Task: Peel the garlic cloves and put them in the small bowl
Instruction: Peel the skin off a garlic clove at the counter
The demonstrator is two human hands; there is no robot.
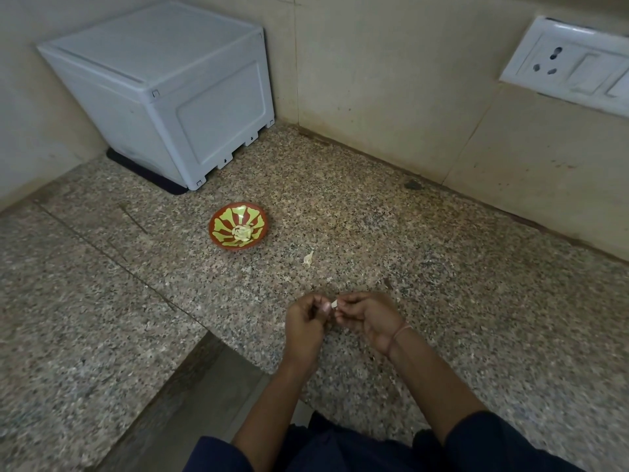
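A garlic clove (pixel 334 304) was held above the speckled stone countertop (pixel 425 267), close to its near edge, pinched between the fingertips of both hands, and only a small pale part of it could be seen. The left hand (pixel 304 321) was curled, with its thumb and fingers closed on the clove from one side. The right hand (pixel 369 318) was likewise curled and pinched the clove from the other side, so that the two hands met at the clove. Whether skin was left on the clove could not be told. A thin thread band (pixel 398 337) was worn on the right wrist, and dark blue sleeves (pixel 493 437) were seen at the lower edge of the view. The small bowl (pixel 221 233), red-brown with yellow-green rays, was set on the countertop well beyond the hands and to their left, and a heap of pale peeled cloves (pixel 242 233) was gathered in its middle. A scrap of peel (pixel 308 257) was left lying on the stone between the bowl and the hands. A white box (pixel 163 97) was stood on a dark mat (pixel 143 175) in the far left corner, and a white socket plate (pixel 568 66) was fixed to the wall (pixel 391 80) at the right.
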